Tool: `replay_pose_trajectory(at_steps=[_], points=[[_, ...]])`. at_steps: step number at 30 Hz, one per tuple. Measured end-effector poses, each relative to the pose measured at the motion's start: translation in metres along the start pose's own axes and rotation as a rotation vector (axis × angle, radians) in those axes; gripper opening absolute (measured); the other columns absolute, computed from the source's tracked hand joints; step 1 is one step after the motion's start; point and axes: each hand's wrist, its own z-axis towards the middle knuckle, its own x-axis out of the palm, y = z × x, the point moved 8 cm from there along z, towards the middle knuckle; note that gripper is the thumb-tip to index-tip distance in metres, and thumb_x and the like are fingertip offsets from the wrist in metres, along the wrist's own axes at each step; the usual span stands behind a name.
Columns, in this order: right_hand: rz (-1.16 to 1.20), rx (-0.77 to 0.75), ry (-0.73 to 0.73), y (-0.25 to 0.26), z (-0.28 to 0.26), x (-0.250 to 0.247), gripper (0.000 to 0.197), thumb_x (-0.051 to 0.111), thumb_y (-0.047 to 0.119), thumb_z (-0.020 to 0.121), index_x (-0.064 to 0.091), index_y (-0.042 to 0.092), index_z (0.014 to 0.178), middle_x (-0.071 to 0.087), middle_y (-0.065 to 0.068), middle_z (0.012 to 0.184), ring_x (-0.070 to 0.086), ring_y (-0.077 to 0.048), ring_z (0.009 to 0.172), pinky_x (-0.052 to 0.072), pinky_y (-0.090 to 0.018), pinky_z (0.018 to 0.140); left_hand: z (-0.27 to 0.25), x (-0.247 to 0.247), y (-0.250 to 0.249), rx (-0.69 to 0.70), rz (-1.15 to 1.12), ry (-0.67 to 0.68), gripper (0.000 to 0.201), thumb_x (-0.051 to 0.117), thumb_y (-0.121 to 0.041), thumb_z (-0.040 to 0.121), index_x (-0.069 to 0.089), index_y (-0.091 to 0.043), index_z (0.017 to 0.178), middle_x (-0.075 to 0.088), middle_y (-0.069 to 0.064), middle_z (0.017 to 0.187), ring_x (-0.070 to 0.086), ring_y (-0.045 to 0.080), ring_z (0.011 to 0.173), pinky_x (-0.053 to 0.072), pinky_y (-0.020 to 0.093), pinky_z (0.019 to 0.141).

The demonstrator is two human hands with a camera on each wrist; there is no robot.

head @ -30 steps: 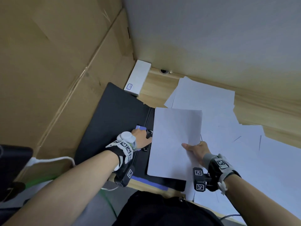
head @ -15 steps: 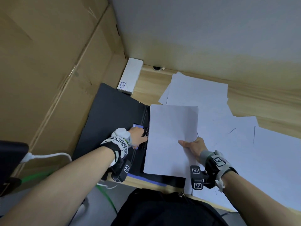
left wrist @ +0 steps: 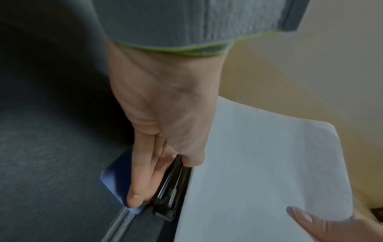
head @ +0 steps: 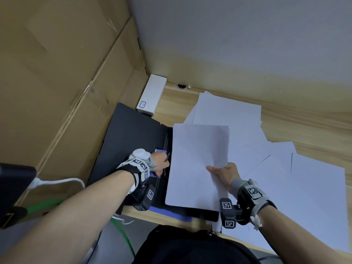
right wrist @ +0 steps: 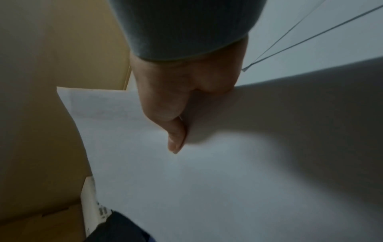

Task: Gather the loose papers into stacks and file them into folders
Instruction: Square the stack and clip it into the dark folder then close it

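A black folder (head: pixel 129 145) lies open at the desk's left end. My left hand (head: pixel 162 165) is at its spine. In the left wrist view the fingers (left wrist: pixel 136 188) press on a blue tab (left wrist: pixel 114 180) and the thumb sits on the black clip (left wrist: pixel 172 188), pinching the mechanism. My right hand (head: pixel 215 170) pinches a stack of white sheets (head: pixel 198 159) by its right edge, thumb (right wrist: pixel 176 144) on top and fingers hidden underneath. The stack (left wrist: pixel 259 172) lies over the folder's right half, its left edge against the clip. Several loose papers (head: pixel 285 168) cover the desk to the right.
Tall cardboard boxes (head: pixel 57 73) wall off the left side. A white box (head: pixel 151 96) lies at the back by the wall. A white cable (head: pixel 57 182) and a dark device (head: pixel 13 187) hang off the front left. The wooden desk edge (head: pixel 171 220) runs just before my body.
The right hand has slid the stack slightly left toward the clip. The left hand stays on the clip mechanism.
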Motion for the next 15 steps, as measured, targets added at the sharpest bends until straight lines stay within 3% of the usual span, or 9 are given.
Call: replay_pose_trajectory(at_steps=[4,10,15], points=[[-0.051,0.02,-0.009,-0.008,-0.001,0.013,0.028,0.089,0.014,0.066,0.07,0.0,0.079,0.069,-0.016,0.073,0.062,-0.025,0.057,0.056,-0.038,0.06,0.002,0.002,0.003,-0.019,-0.018,0.02,0.046,0.038,-0.02,0.096,0.057,-0.007,0.056,0.072,0.005,0.064,0.064,0.011,0.051,0.055,0.03,0.079],[-0.086,0.018,-0.039,-0.011,-0.004,0.019,0.029,0.088,0.013,0.068,0.063,0.002,0.077,0.064,-0.01,0.067,0.059,-0.021,0.054,0.049,-0.025,0.051,0.005,0.001,0.0,-0.04,-0.012,-0.026,0.045,0.039,-0.018,0.092,0.06,-0.006,0.054,0.068,0.006,0.058,0.062,0.016,0.051,0.056,0.034,0.081],[-0.105,0.007,-0.063,-0.011,-0.001,0.017,0.032,0.088,0.013,0.069,0.057,0.006,0.073,0.062,-0.009,0.068,0.058,-0.022,0.058,0.049,-0.026,0.053,0.011,0.005,0.002,-0.083,-0.008,-0.057,0.045,0.042,-0.02,0.09,0.05,-0.01,0.047,0.068,0.008,0.055,0.064,0.021,0.051,0.056,0.035,0.072]])
